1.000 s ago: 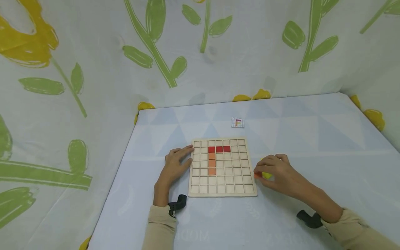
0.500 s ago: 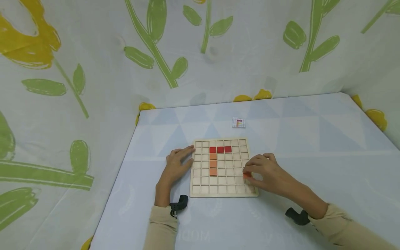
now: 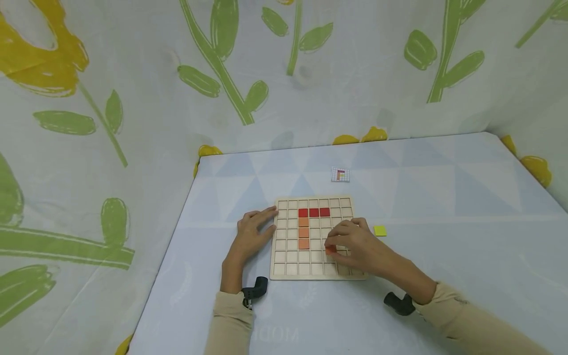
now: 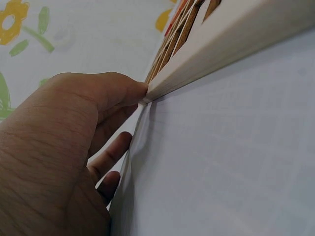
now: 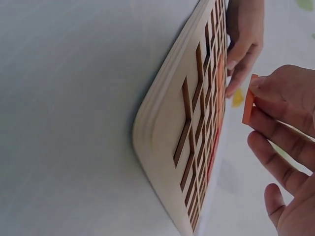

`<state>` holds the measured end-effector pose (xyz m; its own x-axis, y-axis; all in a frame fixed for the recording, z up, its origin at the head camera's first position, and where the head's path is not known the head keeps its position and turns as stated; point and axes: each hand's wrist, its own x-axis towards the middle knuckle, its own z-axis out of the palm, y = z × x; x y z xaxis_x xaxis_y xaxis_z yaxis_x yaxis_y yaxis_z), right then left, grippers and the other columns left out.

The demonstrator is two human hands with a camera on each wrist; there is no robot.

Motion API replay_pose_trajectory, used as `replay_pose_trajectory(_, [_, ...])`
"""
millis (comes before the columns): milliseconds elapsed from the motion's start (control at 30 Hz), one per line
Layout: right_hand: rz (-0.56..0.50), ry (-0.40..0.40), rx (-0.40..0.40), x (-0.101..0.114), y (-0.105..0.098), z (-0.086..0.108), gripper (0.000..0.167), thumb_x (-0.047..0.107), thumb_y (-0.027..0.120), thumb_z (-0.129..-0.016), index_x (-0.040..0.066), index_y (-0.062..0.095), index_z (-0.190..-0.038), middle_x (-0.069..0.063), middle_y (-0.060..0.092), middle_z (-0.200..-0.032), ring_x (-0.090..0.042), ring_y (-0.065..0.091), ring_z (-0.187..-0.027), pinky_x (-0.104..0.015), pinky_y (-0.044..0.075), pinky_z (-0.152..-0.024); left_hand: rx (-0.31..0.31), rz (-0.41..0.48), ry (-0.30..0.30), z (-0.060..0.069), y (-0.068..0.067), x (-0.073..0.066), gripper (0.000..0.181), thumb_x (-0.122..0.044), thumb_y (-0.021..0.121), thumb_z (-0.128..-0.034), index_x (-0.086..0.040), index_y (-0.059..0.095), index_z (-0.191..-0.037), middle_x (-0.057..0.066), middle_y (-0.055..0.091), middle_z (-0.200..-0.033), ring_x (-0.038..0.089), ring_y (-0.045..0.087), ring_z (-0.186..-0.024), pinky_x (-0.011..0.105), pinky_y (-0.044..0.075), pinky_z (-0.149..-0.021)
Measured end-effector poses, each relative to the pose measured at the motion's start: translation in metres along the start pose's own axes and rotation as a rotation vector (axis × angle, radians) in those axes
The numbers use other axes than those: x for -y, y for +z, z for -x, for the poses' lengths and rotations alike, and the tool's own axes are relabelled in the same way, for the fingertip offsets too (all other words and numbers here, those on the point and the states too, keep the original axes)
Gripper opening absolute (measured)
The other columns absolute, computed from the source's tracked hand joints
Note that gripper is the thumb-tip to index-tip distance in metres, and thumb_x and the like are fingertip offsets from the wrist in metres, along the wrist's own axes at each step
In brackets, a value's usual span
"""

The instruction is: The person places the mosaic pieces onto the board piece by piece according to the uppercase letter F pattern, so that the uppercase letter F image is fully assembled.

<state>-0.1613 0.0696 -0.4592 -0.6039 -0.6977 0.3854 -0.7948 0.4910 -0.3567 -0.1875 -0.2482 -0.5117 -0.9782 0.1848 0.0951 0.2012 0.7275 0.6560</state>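
A square wooden grid board (image 3: 291, 269) lies on the table in the head view. Three red tiles (image 3: 314, 212) form a row in it, and three orange tiles (image 3: 303, 232) run down below the leftmost red one. Over the board's right half, my right hand (image 3: 357, 246) pinches another orange tile (image 5: 249, 100) between thumb and finger; the right wrist view shows it held above the grid, tilted on edge. My left hand (image 3: 250, 236) touches the board's left edge with thumb and fingertips, its fingers extended.
One yellow tile (image 3: 379, 230) lies on the table right of the board. Behind the board is a small card (image 3: 340, 174) printed with a coloured grid pattern. Flower-print fabric (image 3: 146, 74) hangs around the table's back and sides.
My right hand has carried the orange tile leftward from beside the board to over its grid, uncovering the yellow tile. The left hand stays at the board's left edge.
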Motion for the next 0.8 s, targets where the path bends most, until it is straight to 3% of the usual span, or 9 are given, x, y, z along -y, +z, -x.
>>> replay_pose_trajectory(267, [-0.001,0.02,0.038,0.006,0.008,-0.011,0.015,0.016,0.085,-0.079,0.015,0.079,-0.093,0.005,0.07,-0.096,-0.018,0.06,-0.101,-0.049,0.037,-0.092,-0.006,0.007,0.002,0.0,0.0,0.001,0.043,-0.026,0.061,-0.0993,-0.022,0.059,-0.142,-0.011,0.046,-0.152,0.024,0.037,-0.134,0.053,0.019,-0.11])
replay_pose_trajectory(800, [-0.002,-0.007,0.073,0.022,0.028,-0.032,0.014,0.019,0.084,-0.081,0.015,0.079,-0.094,0.006,0.071,-0.097,-0.016,0.059,-0.099,-0.042,0.037,-0.084,-0.016,0.003,0.005,0.0,0.0,0.001,0.043,-0.027,0.062,-0.0981,-0.023,0.061,-0.141,-0.01,0.048,-0.151,0.026,0.038,-0.133,0.051,0.021,-0.11])
